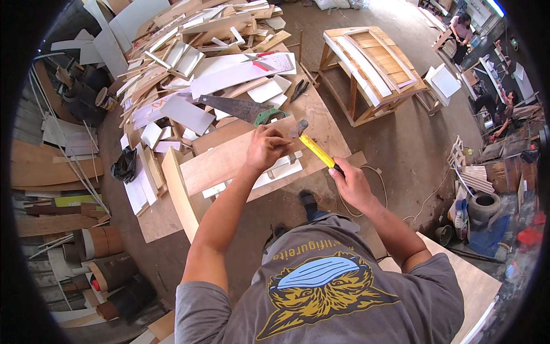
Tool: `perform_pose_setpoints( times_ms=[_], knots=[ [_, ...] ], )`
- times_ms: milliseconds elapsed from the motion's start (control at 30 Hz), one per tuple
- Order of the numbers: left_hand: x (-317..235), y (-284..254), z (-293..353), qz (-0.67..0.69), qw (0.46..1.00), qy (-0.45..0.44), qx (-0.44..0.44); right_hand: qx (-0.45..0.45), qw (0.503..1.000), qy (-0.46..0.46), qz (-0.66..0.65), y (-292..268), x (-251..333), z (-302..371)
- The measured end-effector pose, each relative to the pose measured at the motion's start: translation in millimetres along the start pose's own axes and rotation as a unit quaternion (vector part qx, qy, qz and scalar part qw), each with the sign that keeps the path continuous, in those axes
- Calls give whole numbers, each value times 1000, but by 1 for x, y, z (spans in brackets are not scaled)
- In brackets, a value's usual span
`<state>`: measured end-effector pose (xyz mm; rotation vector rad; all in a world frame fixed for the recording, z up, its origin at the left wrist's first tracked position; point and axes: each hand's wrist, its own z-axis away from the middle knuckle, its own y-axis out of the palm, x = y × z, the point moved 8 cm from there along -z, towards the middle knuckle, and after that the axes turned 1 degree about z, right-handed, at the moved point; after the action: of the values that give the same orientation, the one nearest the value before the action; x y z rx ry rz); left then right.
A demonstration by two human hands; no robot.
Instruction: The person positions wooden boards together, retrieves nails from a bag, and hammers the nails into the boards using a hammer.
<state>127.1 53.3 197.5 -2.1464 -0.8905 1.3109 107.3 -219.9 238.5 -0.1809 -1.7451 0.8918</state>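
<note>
My right hand (352, 184) grips a hammer (316, 150) by its black and yellow handle. The hammer's metal head points away from me, close to the fingers of my left hand (266, 150). Those fingers are pinched together over a plywood panel (209, 170), and whatever they hold is too small to make out. White strips (281, 172) show at the panel's near side, and a narrow upright board (179, 186) stands at its left end. Just beyond my left hand lies a handsaw (235, 108) with a green handle.
Scrap wood (195, 34) is heaped across the far part of the worktable (157, 221). Dark pliers (299, 90) and a red-handled tool (260, 60) lie there. A wooden frame table (372, 69) stands to the right. A cord (385, 189) crosses the floor. Other people (461, 31) sit at far right.
</note>
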Motion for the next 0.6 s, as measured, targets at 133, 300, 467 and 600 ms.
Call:
perform_pose_setpoints(
  times_ms=[133, 300, 467, 600],
  knots=[
    [-2, -1, -1, -2, 1000, -3, 2, -3, 999, 20, -40, 0, 5, 1],
    [-2, -2, 0, -2, 1000, 5, -9, 35, 997, 24, -70, 5, -4, -2],
    [2, 1, 1, -3, 1000, -2, 1, 58, 989, 57, -126, 7, -14, -6],
    [-4, -3, 1, -12, 1000, -4, 11, 65, 990, 52, -111, 7, -14, -8]
  ],
)
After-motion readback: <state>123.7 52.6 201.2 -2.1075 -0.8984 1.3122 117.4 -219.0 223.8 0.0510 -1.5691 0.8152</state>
